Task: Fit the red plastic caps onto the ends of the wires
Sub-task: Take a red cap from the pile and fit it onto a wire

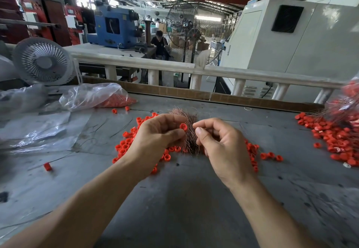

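My left hand [161,133] pinches one red plastic cap [183,126] between thumb and forefinger above the grey table. Facing it a short way to the right, my right hand [217,141] has thumb and forefinger pressed together, seemingly on a thin wire too fine to make out. Behind and between both hands lies a bundle of copper-coloured wires [186,115]. Several loose red caps [126,145] lie scattered on the table under and around the hands.
A clear plastic bag of red caps [101,96] lies at the back left beside a white fan [43,61]. Another heap of red caps [336,137] with wires sits at the right. A lone cap [47,166] lies front left. A cardboard strip edges the table's far side.
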Demonstrator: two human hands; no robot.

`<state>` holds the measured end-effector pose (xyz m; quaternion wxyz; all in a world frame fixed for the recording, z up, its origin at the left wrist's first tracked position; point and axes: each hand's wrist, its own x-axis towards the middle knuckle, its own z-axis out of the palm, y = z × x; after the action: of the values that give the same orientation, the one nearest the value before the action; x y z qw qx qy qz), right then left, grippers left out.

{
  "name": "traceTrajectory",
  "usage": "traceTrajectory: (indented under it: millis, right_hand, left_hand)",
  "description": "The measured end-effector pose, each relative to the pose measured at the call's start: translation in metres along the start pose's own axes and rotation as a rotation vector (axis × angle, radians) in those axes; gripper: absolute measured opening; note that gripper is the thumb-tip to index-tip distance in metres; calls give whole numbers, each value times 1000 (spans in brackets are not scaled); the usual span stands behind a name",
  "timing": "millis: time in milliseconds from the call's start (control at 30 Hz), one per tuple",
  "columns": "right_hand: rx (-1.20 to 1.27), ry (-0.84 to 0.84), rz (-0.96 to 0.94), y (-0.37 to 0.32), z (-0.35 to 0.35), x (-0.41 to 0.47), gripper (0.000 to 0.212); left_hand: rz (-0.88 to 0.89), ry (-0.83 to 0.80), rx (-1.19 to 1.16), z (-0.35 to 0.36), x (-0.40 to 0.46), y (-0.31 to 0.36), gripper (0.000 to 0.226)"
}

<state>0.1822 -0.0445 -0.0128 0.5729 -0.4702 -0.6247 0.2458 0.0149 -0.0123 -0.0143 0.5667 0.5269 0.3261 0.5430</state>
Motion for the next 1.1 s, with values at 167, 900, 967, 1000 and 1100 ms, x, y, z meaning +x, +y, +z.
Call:
traceTrajectory:
  millis: [167, 900, 967, 1000, 1100]
  right_hand:
    - [17, -7, 27, -3, 1, -1, 17]
    - [-114, -3, 28, 0, 2, 0, 15]
    - [-105, 0, 39, -1, 2, -1, 14]
    - [-104, 2, 39, -2, 2, -1, 14]
    - [-94, 11, 39, -3, 1, -2, 15]
  left_hand:
    - [24, -20, 22, -1, -1, 0, 24]
    - [24, -46, 53, -1, -2, -3, 19]
    - [23, -49, 53, -2, -1, -3, 17]
    - [21, -50, 54, -3, -1, -3, 17]
    - [10, -40, 42, -2, 0, -4, 21]
